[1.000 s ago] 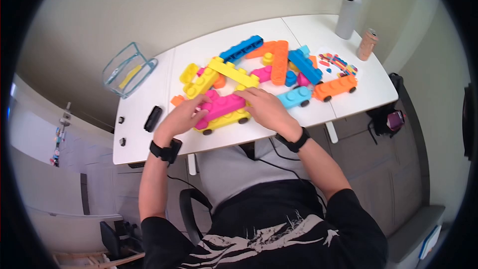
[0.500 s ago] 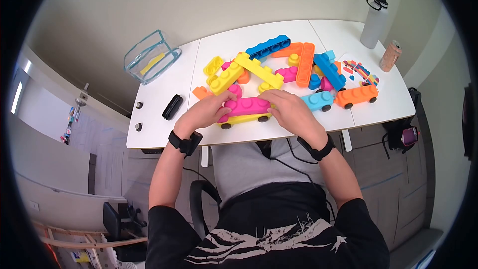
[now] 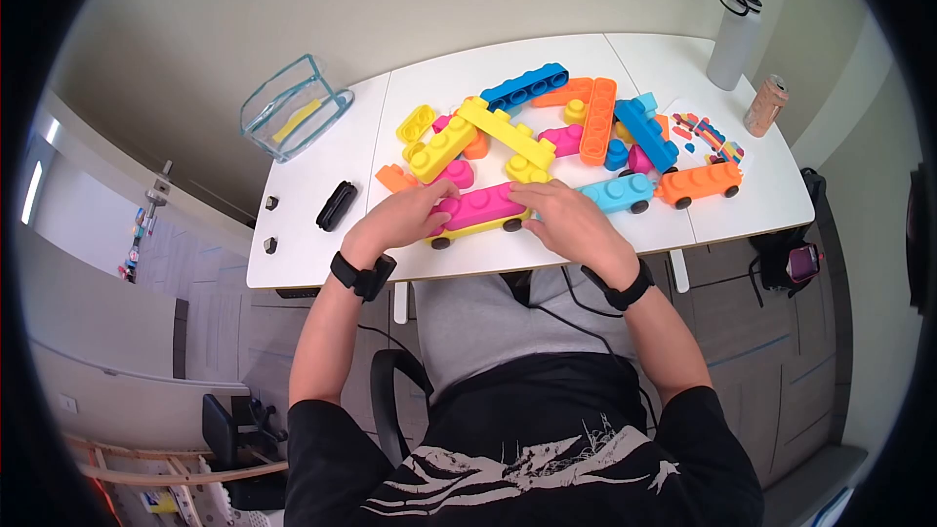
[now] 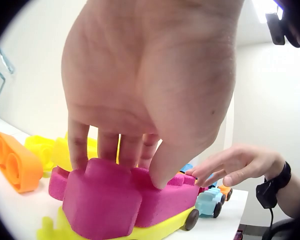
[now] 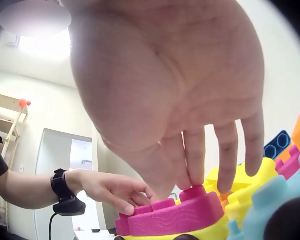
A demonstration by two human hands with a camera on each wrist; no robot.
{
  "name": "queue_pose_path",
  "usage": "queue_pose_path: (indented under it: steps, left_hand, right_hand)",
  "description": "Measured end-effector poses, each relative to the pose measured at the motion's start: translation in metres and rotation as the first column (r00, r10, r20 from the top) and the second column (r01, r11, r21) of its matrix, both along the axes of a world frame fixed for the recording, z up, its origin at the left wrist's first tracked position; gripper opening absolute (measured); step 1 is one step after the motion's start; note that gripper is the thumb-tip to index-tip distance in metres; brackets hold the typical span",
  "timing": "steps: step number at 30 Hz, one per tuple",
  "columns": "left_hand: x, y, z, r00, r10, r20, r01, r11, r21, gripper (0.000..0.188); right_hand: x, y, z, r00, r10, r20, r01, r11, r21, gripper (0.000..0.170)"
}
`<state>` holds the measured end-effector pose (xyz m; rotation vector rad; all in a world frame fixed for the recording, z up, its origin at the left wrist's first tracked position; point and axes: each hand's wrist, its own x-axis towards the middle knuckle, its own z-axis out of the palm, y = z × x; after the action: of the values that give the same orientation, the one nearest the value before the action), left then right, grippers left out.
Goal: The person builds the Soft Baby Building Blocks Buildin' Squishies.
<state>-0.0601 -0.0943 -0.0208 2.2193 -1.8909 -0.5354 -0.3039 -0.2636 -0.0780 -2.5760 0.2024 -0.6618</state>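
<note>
A long pink toy block (image 3: 483, 203) lies along a yellow wheeled toy base (image 4: 162, 227) near the table's front edge. My left hand (image 3: 405, 215) pinches its left part, thumb on the near side and fingers over the far side. In the left wrist view a shorter pink block (image 4: 102, 202) stands at the base's left end, below those fingers. My right hand (image 3: 576, 220) grips the long block's right end between thumb and fingertips. To the right, a light-blue wheeled base (image 3: 617, 192) and an orange wheeled base (image 3: 701, 182) stand in line.
Behind the hands is a pile of large blocks, including a long yellow one (image 3: 508, 137) and an upright orange one (image 3: 598, 122). A clear bag (image 3: 298, 107) and a black case (image 3: 337, 205) lie left. A bottle (image 3: 732, 44) and can (image 3: 767, 105) stand back right.
The head view has shifted, so the table sits further right. The long pink block has gone from tilted to lying more level along the yellow base. Both hands stay on it.
</note>
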Motion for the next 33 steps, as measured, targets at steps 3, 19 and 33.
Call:
queue_pose_path:
  steps: [3, 19, 33]
  left_hand:
    - [0.015, 0.003, 0.005, 0.999, -0.038, 0.012, 0.039, 0.993, -0.108, 0.028]
    - [0.139, -0.063, -0.025, 0.976, 0.077, 0.205, -0.070, 0.997, -0.042, 0.055]
    - [0.147, -0.053, -0.016, 0.969, 0.233, 0.079, -0.208, 0.948, -0.243, 0.046]
  right_hand:
    - [-0.001, -0.001, 0.001, 1.000, 0.023, -0.014, -0.023, 1.000, -0.001, 0.048]
    - [-0.001, -0.002, -0.005, 0.999, 0.028, 0.019, -0.028, 0.999, -0.042, 0.053]
    - [-0.006, 0.000, 0.005, 0.997, 0.041, -0.071, -0.038, 0.999, 0.038, 0.058]
